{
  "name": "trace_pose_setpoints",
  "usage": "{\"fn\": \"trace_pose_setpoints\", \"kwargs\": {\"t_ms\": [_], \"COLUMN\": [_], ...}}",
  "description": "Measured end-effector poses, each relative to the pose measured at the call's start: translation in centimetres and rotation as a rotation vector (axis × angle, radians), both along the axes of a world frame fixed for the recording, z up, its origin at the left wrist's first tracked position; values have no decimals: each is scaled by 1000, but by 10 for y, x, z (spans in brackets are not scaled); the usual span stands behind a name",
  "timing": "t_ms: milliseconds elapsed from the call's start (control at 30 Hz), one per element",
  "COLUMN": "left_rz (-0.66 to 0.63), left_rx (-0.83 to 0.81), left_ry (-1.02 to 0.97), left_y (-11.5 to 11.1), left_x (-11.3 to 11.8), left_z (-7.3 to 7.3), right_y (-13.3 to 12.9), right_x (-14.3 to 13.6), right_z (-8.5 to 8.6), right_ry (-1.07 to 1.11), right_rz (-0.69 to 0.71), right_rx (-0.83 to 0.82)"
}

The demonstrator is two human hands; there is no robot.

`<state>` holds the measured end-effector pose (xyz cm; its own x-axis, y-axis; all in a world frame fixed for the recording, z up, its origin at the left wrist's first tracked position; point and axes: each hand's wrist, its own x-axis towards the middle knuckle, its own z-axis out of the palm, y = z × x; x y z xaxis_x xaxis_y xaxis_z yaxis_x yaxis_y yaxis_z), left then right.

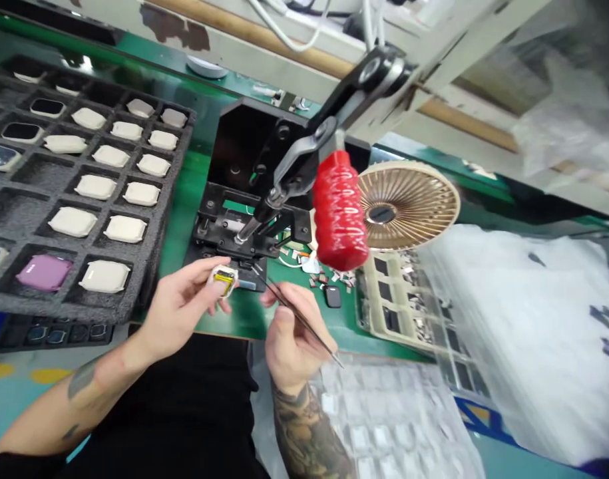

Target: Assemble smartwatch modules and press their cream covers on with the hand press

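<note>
My left hand point(177, 306) pinches a small white watch case point(224, 280) between thumb and fingers. Its open side faces up and shows something yellow and black inside. Close by on the right, my right hand point(297, 329) holds a pair of dark tweezers point(304, 318), tips pointing up and left near the case but apart from it. Just beyond both hands stands a black toggle press point(234, 246) with a red ribbed handle point(340, 211). A dark square watch-like piece point(333, 297) lies on the green mat right of the tweezers.
A black foam tray point(157, 239) at left holds several white cases and a purple case point(44, 273). A round fan point(408, 203) stands behind a beige compartment box point(371, 319). Small parts are scattered beside the press. Plastic bags point(524, 299) hang over the right edge.
</note>
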<state>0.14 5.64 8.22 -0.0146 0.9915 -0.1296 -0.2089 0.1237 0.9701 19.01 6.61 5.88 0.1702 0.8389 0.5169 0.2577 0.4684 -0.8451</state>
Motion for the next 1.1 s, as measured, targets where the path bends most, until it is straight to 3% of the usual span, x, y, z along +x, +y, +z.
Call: {"fn": "trace_pose_setpoints", "kwargs": {"t_ms": [67,167,333,633,867,933,1000,1100], "left_rz": [-12,-40,-101,-92,-114,-70,-27,-12], "left_rx": [-47,-56,-13,2,44,24,7,4], "left_ry": [-9,82,162,169,100,45,-10,-58], "left_y": [10,7,-2,-4,-5,-3,-2,-1], "left_x": [7,8,3,2,-1,1,3,3], "left_z": [-14,-24,-26,-28,-30,-28,-26,-24], "right_y": [-4,-8,-6,-4,4,3,2,2], "right_x": [-4,-7,-10,-8,1,1,0,-2], "right_z": [-6,-16,-22,-20,-17,-17,-17,-18], "right_ry": [-10,-4,52,76,386,411,413,385], "right_rz": [41,40,90,122,381,338,205,112], "right_rx": [-39,-81,-93,-106,-300,-226,-153,-181]}}
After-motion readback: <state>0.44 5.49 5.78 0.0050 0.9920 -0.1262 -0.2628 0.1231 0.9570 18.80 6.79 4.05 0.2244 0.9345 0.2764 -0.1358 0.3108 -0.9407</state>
